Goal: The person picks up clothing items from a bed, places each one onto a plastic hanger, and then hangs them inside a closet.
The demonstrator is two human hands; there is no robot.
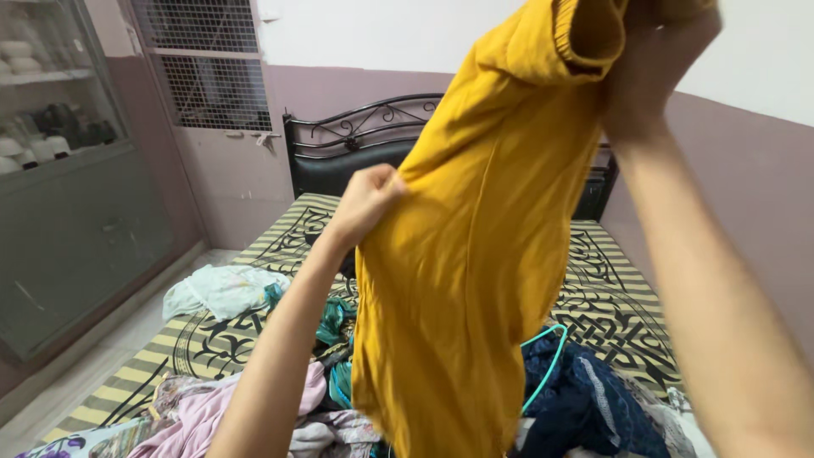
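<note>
Head view shows us holding one mustard-yellow garment [475, 280] up in the air above the bed [619, 288], so we judge the step in hand to be lifting and spreading this piece out to look it over. Our left hand [366, 202] is clenched on the garment's left edge, about halfway down the cloth. Our right hand [653, 59] is raised high at the top of the frame and seems to grip the ribbed cuff or hem there, though motion blur hides the fingers. The next move, as we judge it, calls for keeping both grips firm and the cloth taut, so that it hangs straight and does not drop into the heap below. By our count: two hands, one yellow garment, one teal hanger [549, 356], one pale green cloth [225, 290] lying apart, and a loose pile of clothes [585, 399], pink, navy and teal, too tangled to number.
</note>
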